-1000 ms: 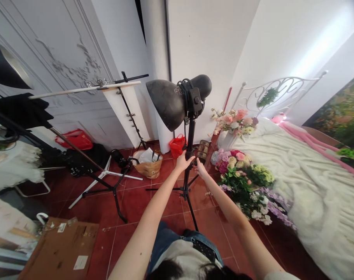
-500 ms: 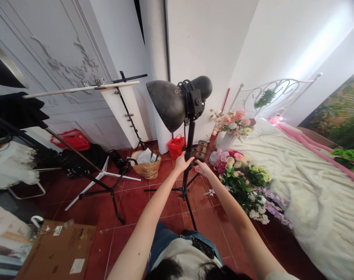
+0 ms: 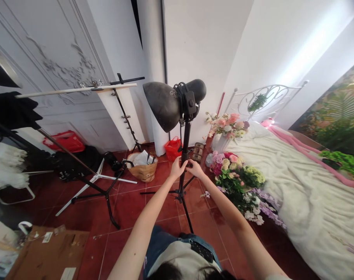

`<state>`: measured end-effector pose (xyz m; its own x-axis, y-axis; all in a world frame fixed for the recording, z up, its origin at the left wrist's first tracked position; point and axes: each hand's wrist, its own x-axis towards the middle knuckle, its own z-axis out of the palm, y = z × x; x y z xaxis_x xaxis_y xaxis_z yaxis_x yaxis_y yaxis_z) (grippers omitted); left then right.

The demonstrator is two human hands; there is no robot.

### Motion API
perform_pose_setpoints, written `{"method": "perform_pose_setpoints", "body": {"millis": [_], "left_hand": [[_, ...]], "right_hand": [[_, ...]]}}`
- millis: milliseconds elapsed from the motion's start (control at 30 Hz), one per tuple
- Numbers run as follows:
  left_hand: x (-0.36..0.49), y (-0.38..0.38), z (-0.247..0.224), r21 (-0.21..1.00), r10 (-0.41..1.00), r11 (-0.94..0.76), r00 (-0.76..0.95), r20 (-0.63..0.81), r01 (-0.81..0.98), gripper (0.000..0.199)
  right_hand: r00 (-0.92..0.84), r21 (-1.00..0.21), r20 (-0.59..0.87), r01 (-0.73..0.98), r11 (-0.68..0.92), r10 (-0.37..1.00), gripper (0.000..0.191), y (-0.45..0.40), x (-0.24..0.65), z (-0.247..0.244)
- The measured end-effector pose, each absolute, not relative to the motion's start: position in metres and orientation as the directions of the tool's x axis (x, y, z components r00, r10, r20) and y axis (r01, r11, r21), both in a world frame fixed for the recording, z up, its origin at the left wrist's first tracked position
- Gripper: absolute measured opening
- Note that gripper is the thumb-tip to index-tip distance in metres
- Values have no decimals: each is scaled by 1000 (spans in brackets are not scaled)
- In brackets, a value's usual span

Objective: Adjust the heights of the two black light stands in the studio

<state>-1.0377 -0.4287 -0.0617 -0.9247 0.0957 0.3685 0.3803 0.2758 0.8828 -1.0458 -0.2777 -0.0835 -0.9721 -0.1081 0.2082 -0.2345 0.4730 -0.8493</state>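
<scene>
Directly in front of me stands a black light stand (image 3: 187, 134), upright on its spread legs. A black studio lamp (image 3: 162, 105) with a wide reflector tops it, its cable coiled round the body. My left hand (image 3: 177, 170) is closed round the stand's pole at the collar. From the other side, my right hand (image 3: 195, 169) has its fingers closed at the same collar, where a small dark part shows; its exact shape is hidden by the fingers.
On the right, artificial flowers (image 3: 233, 167) lie beside a bed with a cream blanket (image 3: 299, 194). Behind the stand are a red bag (image 3: 173, 148) and a woven basket (image 3: 143, 171). Other stands (image 3: 105, 192) and a cardboard box (image 3: 50, 252) occupy the left.
My right hand has moved in to the pole, and its fingers have closed at the collar. My left hand stays on the pole. The view has shifted slightly.
</scene>
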Motion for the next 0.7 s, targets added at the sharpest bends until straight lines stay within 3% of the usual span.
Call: {"method": "perform_pose_setpoints", "body": {"millis": [133, 233, 400, 533, 700], "left_hand": [[-1025, -448, -82, 872, -12, 352, -930, 367, 340, 27], [-1020, -463, -92, 846, 25, 421, -936, 350, 328, 23], [-1021, -464, -90, 829, 128, 438, -936, 327, 349, 37], [-1033, -444, -81, 833, 145, 438, -941, 305, 338, 43], [-1047, -427, -83, 821, 128, 514, -969, 211, 247, 37]], "right_hand": [[-988, -852, 157, -143, 503, -15, 26, -296, -1047, -80], [-994, -913, 101, -76, 401, 41, 22, -303, -1045, -71], [-994, -958, 54, -25, 284, 96, 20, -308, -1037, -43], [-972, -959, 167, -121, 256, 165, 23, -309, -1042, 3], [-908, -896, 399, -355, 265, 131, 40, -304, -1065, 93]]}}
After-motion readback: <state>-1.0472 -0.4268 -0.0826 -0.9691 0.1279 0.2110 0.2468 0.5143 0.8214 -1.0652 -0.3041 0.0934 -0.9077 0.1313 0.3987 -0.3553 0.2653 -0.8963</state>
